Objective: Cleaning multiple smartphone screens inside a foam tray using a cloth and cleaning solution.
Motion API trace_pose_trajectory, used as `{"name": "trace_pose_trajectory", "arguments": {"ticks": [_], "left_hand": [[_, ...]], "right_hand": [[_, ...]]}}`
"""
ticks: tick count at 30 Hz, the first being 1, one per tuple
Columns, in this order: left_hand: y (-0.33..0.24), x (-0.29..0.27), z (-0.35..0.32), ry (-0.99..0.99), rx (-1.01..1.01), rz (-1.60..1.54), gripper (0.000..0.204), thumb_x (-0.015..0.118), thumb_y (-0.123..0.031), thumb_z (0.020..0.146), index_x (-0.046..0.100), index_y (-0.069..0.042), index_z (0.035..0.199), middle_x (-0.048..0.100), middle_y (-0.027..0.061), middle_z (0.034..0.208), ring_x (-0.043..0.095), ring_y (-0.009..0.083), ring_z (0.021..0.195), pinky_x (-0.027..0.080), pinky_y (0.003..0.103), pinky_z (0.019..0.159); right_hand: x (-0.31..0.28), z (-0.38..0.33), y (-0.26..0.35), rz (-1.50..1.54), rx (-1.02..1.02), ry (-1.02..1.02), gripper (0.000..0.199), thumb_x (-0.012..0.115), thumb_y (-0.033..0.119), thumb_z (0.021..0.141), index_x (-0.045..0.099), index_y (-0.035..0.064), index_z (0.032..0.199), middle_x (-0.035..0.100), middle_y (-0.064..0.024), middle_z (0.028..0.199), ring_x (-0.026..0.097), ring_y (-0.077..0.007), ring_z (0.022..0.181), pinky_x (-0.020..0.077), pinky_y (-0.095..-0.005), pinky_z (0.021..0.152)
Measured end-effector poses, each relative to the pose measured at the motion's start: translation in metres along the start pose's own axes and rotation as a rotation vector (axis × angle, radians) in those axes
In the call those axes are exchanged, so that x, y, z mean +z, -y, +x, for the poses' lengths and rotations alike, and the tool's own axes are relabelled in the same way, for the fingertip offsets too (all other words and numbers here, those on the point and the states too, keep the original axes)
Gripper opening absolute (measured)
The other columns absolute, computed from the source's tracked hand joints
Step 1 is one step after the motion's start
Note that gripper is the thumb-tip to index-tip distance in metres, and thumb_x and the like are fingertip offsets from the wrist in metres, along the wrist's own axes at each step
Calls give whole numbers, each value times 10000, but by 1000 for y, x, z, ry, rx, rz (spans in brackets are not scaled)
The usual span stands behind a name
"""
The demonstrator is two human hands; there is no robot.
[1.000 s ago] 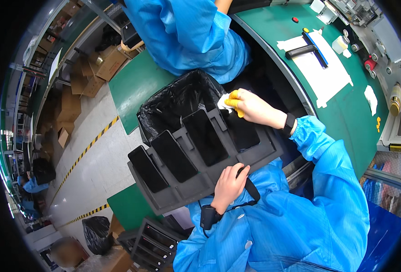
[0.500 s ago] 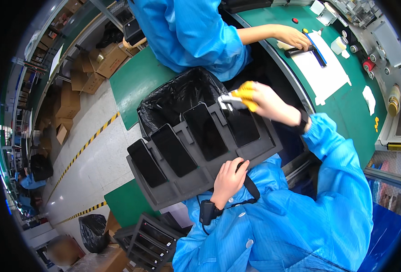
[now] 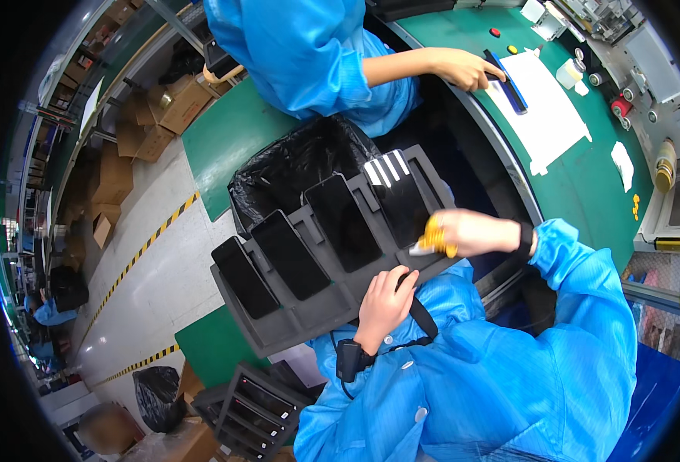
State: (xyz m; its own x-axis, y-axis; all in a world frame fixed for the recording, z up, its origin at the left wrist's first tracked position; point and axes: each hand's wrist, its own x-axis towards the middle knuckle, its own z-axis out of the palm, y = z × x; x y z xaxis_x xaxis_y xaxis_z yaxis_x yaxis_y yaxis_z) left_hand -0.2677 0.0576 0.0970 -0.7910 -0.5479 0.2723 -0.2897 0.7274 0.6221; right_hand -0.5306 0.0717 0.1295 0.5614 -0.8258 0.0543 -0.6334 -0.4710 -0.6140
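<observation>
A dark grey tray (image 3: 338,299) lies across my lap with several black smartphones in its slots. My left hand (image 3: 386,302) grips the tray's near rim. My right hand (image 3: 469,233) is closed around a yellow tool (image 3: 434,237) with a pale head; its exact kind is blurred. The tool is by the lower end of the rightmost phone (image 3: 401,202), whose upper end shows bright white stripes. To its left lie another phone (image 3: 345,223), a third (image 3: 291,254) and a leftmost phone (image 3: 245,277).
A bin lined with a black bag (image 3: 294,165) stands beyond the tray. At the green bench (image 3: 586,146), a co-worker's hand (image 3: 467,69) holds a blue-edged tool (image 3: 507,83) over white paper (image 3: 549,127). More trays (image 3: 255,408) are stacked at lower left. Cardboard boxes (image 3: 182,104) stand at upper left.
My right hand has moved the yellow tool from the upper end of the rightmost phone down toward me. The co-worker's hand has shifted left with the blue-edged tool. My left hand stays.
</observation>
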Motion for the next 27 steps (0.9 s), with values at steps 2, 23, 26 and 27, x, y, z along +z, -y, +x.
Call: {"name": "trace_pose_trajectory", "arguments": {"ticks": [2,23,26,27], "left_hand": [[2,2,-1,-10,0,7,345,711,-77,712,664,-75,1054,571,55,1049,539,210,774,482,336,737],[0,5,-2,-25,5,6,337,711,-76,713,664,-75,1047,571,54,1044,541,211,777,481,338,740],[1,7,0,-28,14,18,335,710,-83,716,664,-77,1048,572,55,1047,544,214,782,481,340,743],[2,7,0,-25,15,1,334,709,-86,719,664,-78,1049,572,55,1046,545,215,787,482,341,744]], "right_hand": [[-27,15,-25,-170,31,-293,426,625,1,709,648,62,1129,614,-133,963,585,-319,913,491,-398,808],[1,21,8,-58,102,-337,398,673,-21,707,656,37,1101,589,-131,953,574,-309,915,488,-364,808],[16,36,5,-25,152,-76,326,661,17,735,668,15,1061,618,-129,955,590,-295,891,508,-344,761],[25,32,-1,-102,57,-65,302,655,40,746,673,13,1047,620,-127,952,592,-289,890,512,-339,767]]}}
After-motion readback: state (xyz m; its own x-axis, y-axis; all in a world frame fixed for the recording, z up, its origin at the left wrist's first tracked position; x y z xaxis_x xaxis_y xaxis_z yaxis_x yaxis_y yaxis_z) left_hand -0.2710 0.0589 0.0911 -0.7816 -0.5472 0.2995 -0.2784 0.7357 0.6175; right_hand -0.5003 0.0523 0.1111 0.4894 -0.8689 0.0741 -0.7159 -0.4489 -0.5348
